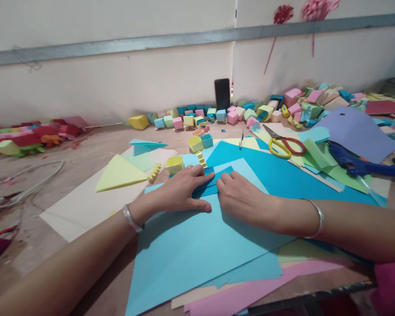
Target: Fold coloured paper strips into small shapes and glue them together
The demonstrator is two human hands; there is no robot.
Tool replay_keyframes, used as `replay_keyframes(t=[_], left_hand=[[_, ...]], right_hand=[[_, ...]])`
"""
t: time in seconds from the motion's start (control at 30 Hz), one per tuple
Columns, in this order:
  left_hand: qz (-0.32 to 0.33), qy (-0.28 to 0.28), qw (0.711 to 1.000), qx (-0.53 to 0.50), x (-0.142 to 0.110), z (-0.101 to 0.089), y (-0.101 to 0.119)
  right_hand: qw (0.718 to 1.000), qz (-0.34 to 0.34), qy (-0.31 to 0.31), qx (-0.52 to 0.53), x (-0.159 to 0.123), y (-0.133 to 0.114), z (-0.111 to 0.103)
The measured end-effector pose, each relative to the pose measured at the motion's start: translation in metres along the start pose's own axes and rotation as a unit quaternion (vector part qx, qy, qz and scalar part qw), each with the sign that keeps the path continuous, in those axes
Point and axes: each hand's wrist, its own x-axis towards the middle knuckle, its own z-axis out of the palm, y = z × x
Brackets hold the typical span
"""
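Had folded blue paper (206,190) on light-blue sheet (191,254), inward from front edge of table (95,145). Spread left fingers (204,180) over it, unpinched; curled right fingers (224,179) at its right end, couldn't tell if gripping. Looked light, easily creased; best taken by folded edges.

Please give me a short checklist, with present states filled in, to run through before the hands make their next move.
1. Left grip on the blue folded paper: ok, index finger resting on it.
2. Right grip pinching that paper: cannot tell; the fingers are curled at its right side and hide the contact.
3. Light blue sheet under both hands: ok.
4. Scissors apart from the fingers: ok, lying beyond the right hand.
5. Glue gun apart from the fingers: ok, lying on the right.
6. Glue gun cool: cannot tell.
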Motion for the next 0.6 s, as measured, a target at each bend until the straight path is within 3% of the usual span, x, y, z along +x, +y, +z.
replay_keyframes(t=[0.2,0.6], left_hand=[[0.004,-0.005,1.0,0.0,0.001,0.001,-0.002],[0.016,0.008,1.0,-0.019,0.003,-0.001,-0.002]], right_hand=[[0.998,0.002,0.039,0.043,0.008,0.003,0.008],[0.983,-0.043,0.012,0.177,0.028,0.016,0.007]])
